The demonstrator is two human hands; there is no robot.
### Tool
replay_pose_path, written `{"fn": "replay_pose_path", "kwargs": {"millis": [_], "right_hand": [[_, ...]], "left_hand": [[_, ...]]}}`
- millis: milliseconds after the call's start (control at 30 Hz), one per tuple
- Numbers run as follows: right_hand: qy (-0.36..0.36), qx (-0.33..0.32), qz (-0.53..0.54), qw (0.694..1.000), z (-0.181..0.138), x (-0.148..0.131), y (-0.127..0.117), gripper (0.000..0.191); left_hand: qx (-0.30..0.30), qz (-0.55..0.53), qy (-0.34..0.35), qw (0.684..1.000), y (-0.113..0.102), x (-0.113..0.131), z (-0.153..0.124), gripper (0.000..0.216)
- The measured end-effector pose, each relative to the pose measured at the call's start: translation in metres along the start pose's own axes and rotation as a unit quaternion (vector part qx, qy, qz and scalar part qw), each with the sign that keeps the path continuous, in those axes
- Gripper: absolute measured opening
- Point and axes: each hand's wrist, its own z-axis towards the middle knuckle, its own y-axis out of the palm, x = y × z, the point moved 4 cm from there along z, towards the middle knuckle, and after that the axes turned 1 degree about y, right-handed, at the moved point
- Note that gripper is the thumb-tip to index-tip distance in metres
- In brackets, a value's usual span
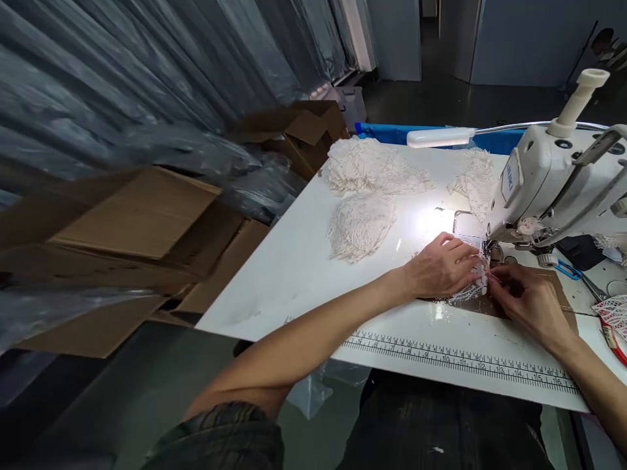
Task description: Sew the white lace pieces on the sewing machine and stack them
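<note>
A white sewing machine (548, 186) stands at the right of the white table. Under its needle area lies a piece of white lace (470, 292), partly covered by my fingers. My left hand (443, 266) rests flat on this lace from the left, its fingers stretched out toward the presser foot. On the other side, my right hand (529, 300) pinches the lace's right edge between thumb and fingers, just in front of the needle. Both hands are close together, and the lace beneath my left palm is mostly hidden.
Piles of white lace (362, 228) lie on the table (294, 287) to the left. Blue-handled scissors (580, 274) and red-handled scissors (612, 343) are at the right. A ruler strip (460, 359) runs along the front edge. Cardboard boxes (137, 215) stand left of the table.
</note>
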Motion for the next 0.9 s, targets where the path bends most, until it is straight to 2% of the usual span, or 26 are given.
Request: {"fn": "replay_pose_path", "kwargs": {"millis": [67,133,267,333,400,467,533,667,767,900], "right_hand": [[-0.047,0.004,-0.031,0.998,-0.003,-0.005,0.003,0.031],[-0.079,0.013,-0.089,0.993,-0.005,-0.009,0.008,0.031],[-0.112,-0.002,-0.178,0.978,-0.008,-0.012,0.016,0.030],[-0.126,-0.030,-0.162,0.978,-0.006,-0.012,0.013,0.030],[-0.130,-0.074,-0.100,0.984,0.000,-0.009,0.005,0.030],[-0.105,-0.125,-0.027,0.986,0.010,-0.002,-0.005,0.031],[-0.030,-0.142,-0.029,0.989,0.020,0.010,-0.014,0.032],[0.051,-0.100,-0.052,0.992,0.026,0.027,-0.016,0.033],[-0.007,-0.061,-0.082,0.995,0.019,0.026,-0.007,0.037],[-0.116,-0.068,-0.153,0.979,0.009,0.020,0.002,0.040]], "left_hand": [[0.049,0.003,0.017,0.999,-0.002,0.002,0.000,0.022],[0.071,-0.004,0.051,0.996,-0.002,0.006,0.001,0.018],[0.047,-0.048,0.064,0.996,0.003,0.010,0.000,0.019],[0.026,-0.070,0.049,0.996,0.007,0.008,-0.002,0.020],[0.018,-0.077,0.034,0.996,0.009,0.007,-0.003,0.020],[0.029,-0.071,0.024,0.997,0.009,0.006,-0.004,0.020],[0.042,-0.060,0.014,0.997,0.008,0.006,-0.005,0.022],[0.040,-0.053,0.006,0.998,0.007,0.007,-0.004,0.026],[0.027,-0.066,0.011,0.997,0.007,0.008,-0.004,0.024],[0.012,-0.078,0.028,0.997,0.009,0.009,-0.004,0.023]]}}
